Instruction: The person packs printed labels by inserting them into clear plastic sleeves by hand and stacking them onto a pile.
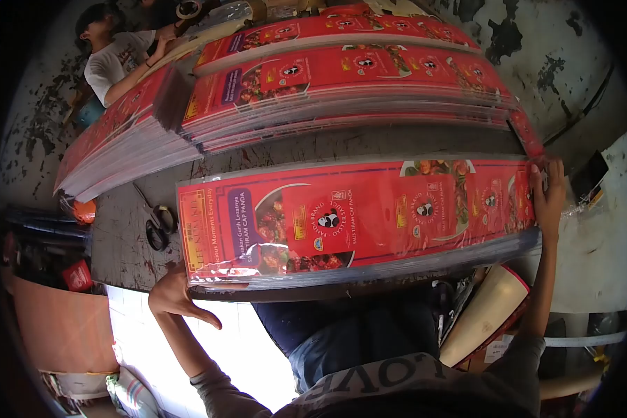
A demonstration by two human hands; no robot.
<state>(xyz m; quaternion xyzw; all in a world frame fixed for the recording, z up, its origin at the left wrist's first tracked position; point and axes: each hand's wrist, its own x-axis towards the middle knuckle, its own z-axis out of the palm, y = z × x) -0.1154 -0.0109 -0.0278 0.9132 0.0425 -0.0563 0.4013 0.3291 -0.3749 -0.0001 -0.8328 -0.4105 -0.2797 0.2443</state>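
Near stack of red printed sheets, a hand at each end

Head view, the only one we have: the near stack (376, 216) lies lengthwise along the near edge of the dark table (118, 233), right in front of the wearer, printed faces up and glossy clear film catching the light. Left hand (173, 289) at the near left corner — fingers under or along the lower edge, thumb spread well away from them, so no pinch there. Right hand (552, 188) is up at the far right end, fingers lying against the short side; whether they clamp the sheets or just press, I cannot tell. Two hands at opposite ends look like a way to keep such a long, slippery pile square, and the near edge probably suits the wearer's reach.

Now the margins! A strip of tabletop separates this pile from the middle stack (258, 90), with the back stack (341, 28) beyond. Over on the far left sits the left stack (129, 132), set at an angle. Scissors (153, 214) lie just left of the near stack — the thing to mind on that side. Nearside, the margin is tight: the wearer's body is close. Far left, a co-worker (115, 63) stands well apart.
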